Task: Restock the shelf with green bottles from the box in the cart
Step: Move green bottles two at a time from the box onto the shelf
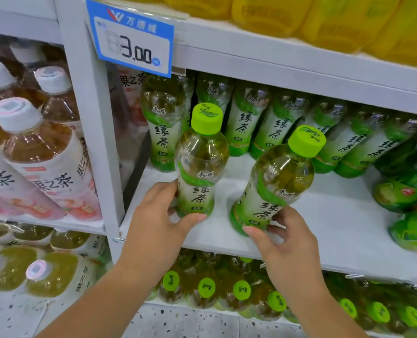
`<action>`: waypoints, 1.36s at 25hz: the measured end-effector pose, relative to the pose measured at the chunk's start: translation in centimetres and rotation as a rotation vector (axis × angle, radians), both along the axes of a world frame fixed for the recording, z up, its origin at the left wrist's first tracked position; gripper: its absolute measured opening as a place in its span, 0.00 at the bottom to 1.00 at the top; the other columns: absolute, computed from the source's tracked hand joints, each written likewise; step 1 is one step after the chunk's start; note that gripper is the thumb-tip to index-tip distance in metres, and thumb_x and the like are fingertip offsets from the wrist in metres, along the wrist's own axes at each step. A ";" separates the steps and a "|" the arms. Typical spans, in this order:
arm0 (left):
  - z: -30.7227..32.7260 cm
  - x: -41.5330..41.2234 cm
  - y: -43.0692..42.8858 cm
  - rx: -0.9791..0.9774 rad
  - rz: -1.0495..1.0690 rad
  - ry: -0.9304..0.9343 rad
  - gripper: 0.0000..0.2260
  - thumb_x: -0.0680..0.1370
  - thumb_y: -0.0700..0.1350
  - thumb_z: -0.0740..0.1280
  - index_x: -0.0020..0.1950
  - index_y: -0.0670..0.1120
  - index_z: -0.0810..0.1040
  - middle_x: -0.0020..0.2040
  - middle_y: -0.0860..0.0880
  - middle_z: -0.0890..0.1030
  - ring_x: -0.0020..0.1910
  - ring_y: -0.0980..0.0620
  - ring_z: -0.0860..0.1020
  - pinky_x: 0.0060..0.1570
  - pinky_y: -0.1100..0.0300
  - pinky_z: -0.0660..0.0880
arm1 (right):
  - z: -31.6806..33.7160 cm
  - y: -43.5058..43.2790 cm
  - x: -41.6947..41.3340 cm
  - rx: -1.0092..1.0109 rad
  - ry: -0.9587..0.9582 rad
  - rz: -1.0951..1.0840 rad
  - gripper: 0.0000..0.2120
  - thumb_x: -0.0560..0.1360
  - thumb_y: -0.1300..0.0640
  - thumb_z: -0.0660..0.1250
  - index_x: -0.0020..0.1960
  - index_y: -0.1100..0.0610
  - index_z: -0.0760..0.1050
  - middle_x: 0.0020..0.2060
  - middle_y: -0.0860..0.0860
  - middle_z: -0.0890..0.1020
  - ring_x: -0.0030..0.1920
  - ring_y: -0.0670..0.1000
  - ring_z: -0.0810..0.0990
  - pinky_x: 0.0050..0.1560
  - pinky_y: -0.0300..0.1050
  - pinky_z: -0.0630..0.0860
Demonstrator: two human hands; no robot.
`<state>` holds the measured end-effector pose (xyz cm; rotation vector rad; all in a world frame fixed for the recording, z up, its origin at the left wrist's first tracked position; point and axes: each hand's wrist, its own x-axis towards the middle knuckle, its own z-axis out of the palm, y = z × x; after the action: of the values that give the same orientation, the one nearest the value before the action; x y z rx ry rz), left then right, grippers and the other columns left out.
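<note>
Two green-tea bottles with lime caps are on the white shelf board, near its front. My left hand grips the base of the left bottle, which stands upright. My right hand holds the base of the right bottle, which leans to the right. A row of the same green bottles stands along the back of the shelf. The box and cart are out of view.
A blue price tag reading 3.00 hangs from the shelf above. Peach-tea bottles with white caps fill the bay to the left. Darker green packs crowd the shelf's right end. More green-capped bottles stand below, yellow bottles above.
</note>
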<state>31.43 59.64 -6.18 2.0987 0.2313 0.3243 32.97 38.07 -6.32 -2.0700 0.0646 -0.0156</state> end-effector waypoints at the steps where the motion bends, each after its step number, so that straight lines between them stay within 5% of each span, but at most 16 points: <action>1: -0.1 0.2 -0.1 -0.021 0.018 -0.002 0.22 0.69 0.48 0.79 0.61 0.52 0.79 0.54 0.60 0.78 0.53 0.62 0.77 0.56 0.68 0.76 | -0.1 0.1 0.4 -0.001 0.001 0.010 0.23 0.70 0.52 0.78 0.62 0.45 0.75 0.54 0.38 0.82 0.54 0.38 0.80 0.56 0.37 0.76; 4: -0.2 2.0 -0.4 -0.083 0.077 0.023 0.24 0.70 0.48 0.78 0.65 0.54 0.78 0.56 0.59 0.81 0.52 0.66 0.77 0.51 0.75 0.73 | -0.5 0.8 2.6 0.017 -0.038 0.033 0.24 0.71 0.54 0.77 0.65 0.48 0.75 0.56 0.40 0.82 0.56 0.40 0.80 0.57 0.38 0.78; 9: -0.3 4.5 -0.3 -0.028 0.099 -0.012 0.25 0.69 0.48 0.79 0.65 0.52 0.79 0.53 0.56 0.77 0.49 0.62 0.78 0.51 0.72 0.74 | -1.5 2.1 5.7 0.073 -0.102 0.023 0.25 0.71 0.54 0.77 0.67 0.50 0.76 0.57 0.44 0.82 0.57 0.43 0.80 0.60 0.40 0.77; 16: 0.4 7.1 -0.1 0.228 0.120 0.018 0.18 0.70 0.53 0.77 0.58 0.50 0.83 0.50 0.48 0.82 0.47 0.50 0.81 0.52 0.50 0.80 | -1.6 2.9 8.7 0.023 -0.126 0.012 0.18 0.71 0.51 0.77 0.60 0.49 0.81 0.47 0.41 0.85 0.46 0.40 0.82 0.47 0.31 0.77; 21: 1.1 8.7 -0.2 0.365 0.107 0.094 0.15 0.73 0.54 0.75 0.52 0.46 0.82 0.46 0.47 0.83 0.45 0.48 0.80 0.48 0.53 0.78 | -1.4 3.3 10.2 0.043 -0.137 0.033 0.13 0.72 0.52 0.76 0.56 0.48 0.81 0.43 0.39 0.84 0.41 0.39 0.80 0.41 0.27 0.74; 25: 1.4 9.1 -0.9 0.433 0.139 0.174 0.16 0.75 0.56 0.72 0.51 0.43 0.79 0.47 0.46 0.79 0.43 0.48 0.75 0.41 0.58 0.68 | -1.6 3.6 10.7 0.043 -0.173 0.022 0.11 0.72 0.52 0.76 0.53 0.45 0.80 0.41 0.40 0.83 0.40 0.43 0.79 0.40 0.31 0.75; 34: -0.2 9.1 -1.5 0.399 0.146 0.134 0.18 0.78 0.56 0.66 0.58 0.42 0.77 0.44 0.44 0.81 0.45 0.44 0.79 0.38 0.57 0.69 | -2.3 3.9 10.4 0.019 -0.234 -0.014 0.16 0.70 0.46 0.77 0.56 0.48 0.82 0.44 0.40 0.84 0.43 0.42 0.81 0.43 0.27 0.73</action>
<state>40.57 58.15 -6.42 2.5078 0.4295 0.3384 43.34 41.95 -8.61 -2.0346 -0.0642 -0.2648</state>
